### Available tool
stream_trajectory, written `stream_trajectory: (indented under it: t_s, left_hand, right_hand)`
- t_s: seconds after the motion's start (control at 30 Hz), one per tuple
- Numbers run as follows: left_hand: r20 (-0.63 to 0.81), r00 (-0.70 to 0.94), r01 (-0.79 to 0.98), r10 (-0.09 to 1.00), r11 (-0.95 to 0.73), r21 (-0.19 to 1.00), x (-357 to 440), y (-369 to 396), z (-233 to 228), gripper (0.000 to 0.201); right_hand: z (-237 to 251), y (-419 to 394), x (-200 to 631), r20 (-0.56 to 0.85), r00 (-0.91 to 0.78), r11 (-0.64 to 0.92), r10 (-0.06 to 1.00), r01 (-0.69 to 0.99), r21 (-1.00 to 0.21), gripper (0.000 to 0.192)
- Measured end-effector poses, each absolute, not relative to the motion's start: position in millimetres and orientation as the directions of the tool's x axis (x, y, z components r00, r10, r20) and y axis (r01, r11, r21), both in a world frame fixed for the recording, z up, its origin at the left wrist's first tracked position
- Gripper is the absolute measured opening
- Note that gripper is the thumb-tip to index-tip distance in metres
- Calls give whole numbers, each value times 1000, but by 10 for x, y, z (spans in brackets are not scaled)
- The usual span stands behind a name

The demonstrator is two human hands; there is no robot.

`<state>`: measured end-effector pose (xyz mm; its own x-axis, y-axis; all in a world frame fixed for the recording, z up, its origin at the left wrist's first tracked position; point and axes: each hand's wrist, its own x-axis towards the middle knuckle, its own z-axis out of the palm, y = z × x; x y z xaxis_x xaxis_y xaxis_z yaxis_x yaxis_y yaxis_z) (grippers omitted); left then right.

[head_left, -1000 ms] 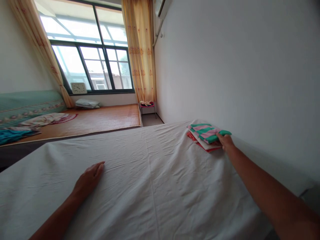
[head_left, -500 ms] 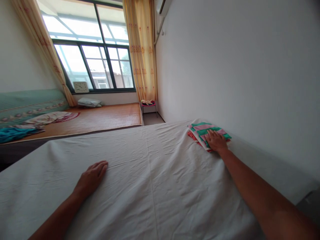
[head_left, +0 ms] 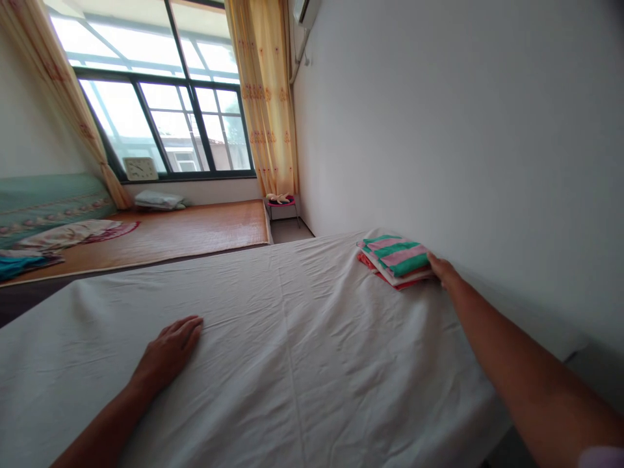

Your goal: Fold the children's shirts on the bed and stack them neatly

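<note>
A small stack of folded cloths (head_left: 394,259), striped green and pink on top with white and red layers beneath, lies on the white bed sheet (head_left: 302,344) near the far right corner by the wall. My right hand (head_left: 442,270) reaches out and touches the near right edge of the stack; whether the fingers grip it is unclear. My left hand (head_left: 168,354) rests flat, fingers apart, on the sheet at the lower left.
A grey wall (head_left: 463,130) runs along the bed's right side. Beyond the bed lies a platform with a bamboo mat (head_left: 195,231), bedding (head_left: 63,234), a clock (head_left: 140,169) at the window, yellow curtains (head_left: 268,97) and a small red stool (head_left: 283,201).
My right hand lay on top of the stack half a second ago; it has slid back to the stack's near right edge. The left hand stays put on the sheet.
</note>
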<state>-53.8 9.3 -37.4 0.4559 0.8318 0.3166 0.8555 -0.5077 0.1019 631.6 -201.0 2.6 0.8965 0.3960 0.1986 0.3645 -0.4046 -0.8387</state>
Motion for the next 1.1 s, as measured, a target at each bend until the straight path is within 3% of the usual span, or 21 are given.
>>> stream_trajectory:
  t_s: [0.3, 0.43, 0.53, 0.67, 0.8, 0.87, 0.97, 1.1]
  left_hand:
    - [344, 465, 846, 816, -524, 99, -578, 159, -394, 49]
    - [352, 462, 843, 814, -526, 111, -595, 198, -409, 47]
    - [348, 467, 842, 813, -529, 108, -593, 196, -398, 46]
    - [333, 462, 850, 822, -517, 99, -572, 145, -363, 47]
    - [341, 452, 845, 824, -518, 131, -545, 81, -322, 44]
    - [343, 435, 835, 833, -515, 191, -510, 37, -275, 42]
    - [370, 402, 784, 838, -523, 333, -373, -104, -96, 44]
    - [516, 385, 597, 765, -633, 493, -37, -459, 333, 44]
  right_hand:
    - [163, -1839, 6509, -228, 890, -531, 396, 20, -847, 46]
    - [222, -1862, 6493, -363, 772, -509, 521, -61, -859, 45]
    - [256, -1888, 6393, -379, 713, -463, 589, -86, -882, 43]
    - [327, -1885, 6199, -295, 672, -334, 680, -75, -940, 36]
    - [513, -1757, 5911, -139, 710, -193, 690, -4, -981, 36]
    - [662, -1647, 5674, -35, 683, -110, 729, 67, -992, 37]
    - [909, -1468, 5129, 230, 515, 121, 826, 236, -964, 40]
    - [1129, -1239, 4034, 483, 297, 321, 824, 459, -829, 40]
